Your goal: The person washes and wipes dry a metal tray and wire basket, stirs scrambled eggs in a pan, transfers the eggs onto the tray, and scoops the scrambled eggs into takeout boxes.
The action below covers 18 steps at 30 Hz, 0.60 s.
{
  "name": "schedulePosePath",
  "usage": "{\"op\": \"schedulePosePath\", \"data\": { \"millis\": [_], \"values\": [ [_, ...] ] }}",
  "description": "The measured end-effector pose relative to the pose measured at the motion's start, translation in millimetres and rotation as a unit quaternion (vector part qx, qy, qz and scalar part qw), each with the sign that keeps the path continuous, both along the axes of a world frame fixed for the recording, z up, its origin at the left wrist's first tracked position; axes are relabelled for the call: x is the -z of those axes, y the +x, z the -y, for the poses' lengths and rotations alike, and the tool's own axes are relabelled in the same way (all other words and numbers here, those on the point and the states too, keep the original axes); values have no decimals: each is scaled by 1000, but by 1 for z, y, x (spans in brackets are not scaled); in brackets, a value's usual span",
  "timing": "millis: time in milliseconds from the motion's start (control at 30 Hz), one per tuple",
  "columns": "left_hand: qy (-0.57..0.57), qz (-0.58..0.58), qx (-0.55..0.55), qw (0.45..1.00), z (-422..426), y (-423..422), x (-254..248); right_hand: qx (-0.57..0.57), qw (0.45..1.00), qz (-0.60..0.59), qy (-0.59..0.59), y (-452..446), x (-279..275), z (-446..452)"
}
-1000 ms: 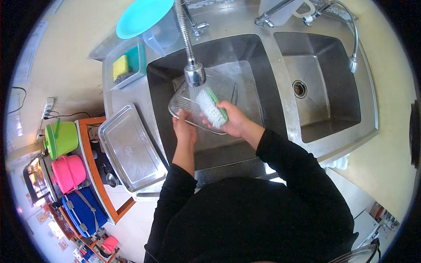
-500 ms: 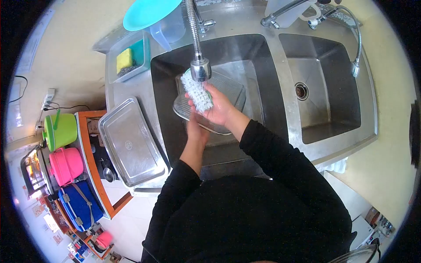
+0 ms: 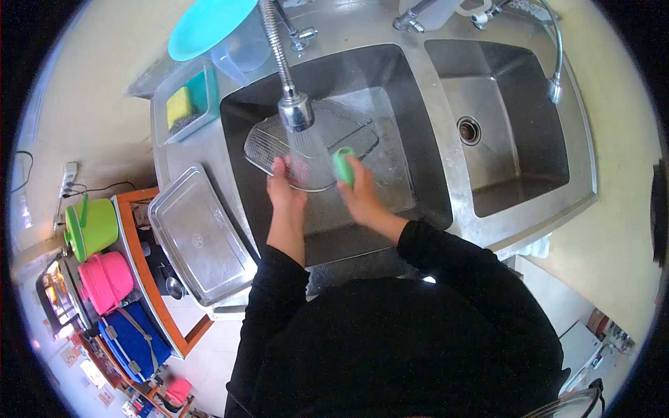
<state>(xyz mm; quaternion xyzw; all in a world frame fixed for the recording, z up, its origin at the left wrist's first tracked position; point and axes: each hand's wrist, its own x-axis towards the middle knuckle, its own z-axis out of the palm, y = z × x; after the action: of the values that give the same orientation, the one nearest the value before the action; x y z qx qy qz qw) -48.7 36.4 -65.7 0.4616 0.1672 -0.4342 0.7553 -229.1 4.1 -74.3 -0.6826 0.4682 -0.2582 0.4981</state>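
Note:
Over the left sink basin, my right hand grips the green handle of a scrub brush; its bristles face away from view. My left hand holds the near edge of a wire mesh rack, thumb on top and the other fingers partly hidden by spray. The rack lies tilted inside the basin. Water fans down from a flexible faucet onto the rack, between my two hands. The brush is just right of the spray, at the rack's near right edge.
A metal tray lies on the left counter. Behind it stands a plastic container with a yellow sponge. A turquoise bowl rests on a clear pitcher. To the right is a second basin with a drain.
My right hand has moved the brush out from under the faucet to the right and turned its bristles away. My left hand, earlier lower and blurred, now grips the rack, which is raised leftward.

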Motion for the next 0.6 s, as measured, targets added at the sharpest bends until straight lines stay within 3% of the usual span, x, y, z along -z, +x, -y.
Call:
{"op": "schedulePosePath", "data": {
  "millis": [67,167,200,267,367,467,600],
  "values": [
    [24,-52,-19,998,-4,30,21,-78,991,-104,3,-5,-14,-1],
    [22,-74,14,997,-8,41,8,-25,995,-83,59,-21,42,53],
    [40,-22,13,999,-3,30,-6,36,989,-97,102,-25,48,63],
    [39,-47,-17,998,2,35,-5,160,961,-126,186,-30,55,76],
    [24,-58,-21,998,2,40,8,108,988,-106,37,-10,57,26],
    [27,-70,18,997,-5,48,14,-98,985,-136,-48,-12,-18,2],
    [53,-91,18,994,-19,43,19,95,987,-118,56,-33,23,70]
  ]
}}
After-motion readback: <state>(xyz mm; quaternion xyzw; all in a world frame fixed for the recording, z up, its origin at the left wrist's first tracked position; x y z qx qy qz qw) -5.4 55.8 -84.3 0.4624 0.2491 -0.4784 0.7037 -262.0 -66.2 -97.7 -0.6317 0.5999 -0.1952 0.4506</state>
